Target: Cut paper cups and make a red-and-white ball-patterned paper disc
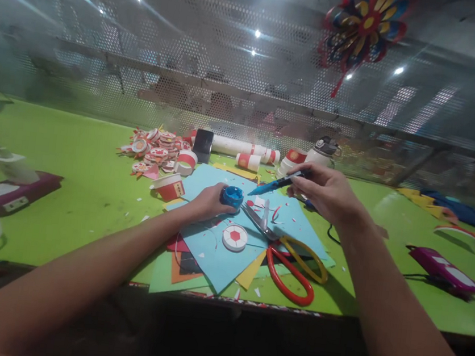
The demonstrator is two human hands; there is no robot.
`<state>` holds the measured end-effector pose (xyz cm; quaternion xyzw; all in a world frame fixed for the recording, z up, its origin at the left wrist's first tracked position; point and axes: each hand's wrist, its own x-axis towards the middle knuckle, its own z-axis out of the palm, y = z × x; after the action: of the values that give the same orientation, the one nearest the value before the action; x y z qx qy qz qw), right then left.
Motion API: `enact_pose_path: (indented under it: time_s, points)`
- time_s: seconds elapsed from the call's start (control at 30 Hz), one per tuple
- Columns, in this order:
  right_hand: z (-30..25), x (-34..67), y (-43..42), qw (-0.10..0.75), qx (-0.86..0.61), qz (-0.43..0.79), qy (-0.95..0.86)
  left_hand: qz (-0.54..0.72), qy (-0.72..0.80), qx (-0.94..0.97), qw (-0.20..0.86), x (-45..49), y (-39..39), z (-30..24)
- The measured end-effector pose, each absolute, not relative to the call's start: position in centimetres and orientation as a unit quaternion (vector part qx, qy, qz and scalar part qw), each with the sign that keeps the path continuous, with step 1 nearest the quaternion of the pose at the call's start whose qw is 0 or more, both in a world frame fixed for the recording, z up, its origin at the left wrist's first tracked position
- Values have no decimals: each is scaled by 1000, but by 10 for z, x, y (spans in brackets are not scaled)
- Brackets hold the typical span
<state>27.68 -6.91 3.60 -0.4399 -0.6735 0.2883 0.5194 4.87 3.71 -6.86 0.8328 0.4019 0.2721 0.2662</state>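
My left hand (211,205) is closed around a small blue jar (232,198), apparently of paint, over the light-blue paper (201,231). In my right hand (326,191) is a slim blue and dark paintbrush (273,186), pinched between the fingers. Its pointed blue end is just right of the jar, apart from it. Below the jar lies a round white disc (234,237) with a red centre and red lines. Large scissors (271,234) with one red and one yellow handle rest on the paper, blades partly spread, below the brush.
Cut paper cups (169,186) and a heap of red-and-white paper pieces (157,149) lie at the back left. A phone (202,144), a row of stacked cups (232,145) and a bottle (321,152) stand behind. Purple devices (445,270) are on both sides.
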Motion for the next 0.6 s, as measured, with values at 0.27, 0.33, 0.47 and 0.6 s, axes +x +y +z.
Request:
enact_pose_path:
  time_s: [0.27, 0.33, 0.47, 0.6]
  points:
    - [30, 275, -62, 644, -439, 355, -517, 222, 454, 826, 250, 19, 18, -32]
    - [28, 278, -62, 638, -462, 350, -507, 204, 452, 831, 250, 8, 4, -23]
    - [21, 281, -58, 618, -483, 326, -527, 181, 417, 832, 317, 0, -21, -24]
    - [18, 269, -56, 621, -488, 324, -520, 113, 339, 895, 267, 9, -30, -33]
